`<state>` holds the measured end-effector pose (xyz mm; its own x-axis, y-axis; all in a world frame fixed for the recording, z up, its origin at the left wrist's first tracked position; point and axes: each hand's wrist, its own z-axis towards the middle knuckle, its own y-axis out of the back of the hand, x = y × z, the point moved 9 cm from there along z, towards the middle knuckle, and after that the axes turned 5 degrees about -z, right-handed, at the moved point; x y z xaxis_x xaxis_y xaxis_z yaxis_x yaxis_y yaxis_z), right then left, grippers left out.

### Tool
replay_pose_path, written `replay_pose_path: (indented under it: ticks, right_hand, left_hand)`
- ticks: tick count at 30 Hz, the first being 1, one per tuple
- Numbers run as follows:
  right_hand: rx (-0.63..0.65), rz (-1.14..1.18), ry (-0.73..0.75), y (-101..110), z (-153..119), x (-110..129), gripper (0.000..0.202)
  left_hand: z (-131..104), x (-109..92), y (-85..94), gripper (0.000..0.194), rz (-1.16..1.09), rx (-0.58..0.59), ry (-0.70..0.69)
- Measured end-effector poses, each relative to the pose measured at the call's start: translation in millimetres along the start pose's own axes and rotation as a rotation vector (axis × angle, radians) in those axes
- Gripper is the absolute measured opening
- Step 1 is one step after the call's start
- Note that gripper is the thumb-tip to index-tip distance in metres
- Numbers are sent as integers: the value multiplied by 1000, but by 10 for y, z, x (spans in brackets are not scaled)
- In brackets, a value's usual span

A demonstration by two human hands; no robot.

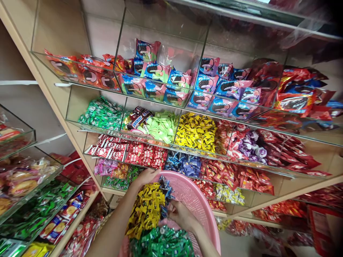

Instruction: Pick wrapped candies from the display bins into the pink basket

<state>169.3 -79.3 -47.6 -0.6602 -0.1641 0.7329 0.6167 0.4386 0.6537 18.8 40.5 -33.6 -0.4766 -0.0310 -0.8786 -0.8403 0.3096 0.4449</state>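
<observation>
A pink plastic basket stands below the shelves, holding yellow-wrapped candies, green-wrapped candies and some dark blue-wrapped candies. My left hand is at the basket's far left rim, beside the yellow candies; its fingertips are hidden at the rim. Inside the basket, my right hand has its fingers curled in at the blue candies, near the yellow ones. What its fingertips hold is too small to make out.
Glass-fronted shelves rise ahead with sorted sweets: green candies, yellow candies, Snickers bars and blue cookie packs. More snack shelves stand at the left. A red box is at the lower right.
</observation>
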Motion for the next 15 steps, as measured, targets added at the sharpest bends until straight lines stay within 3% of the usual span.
replay_pose_path:
  ticks: [15]
  right_hand:
    - [147, 84, -23, -114, -66, 79, 14]
  left_hand:
    - [-28, -25, -25, 58, -27, 9, -21]
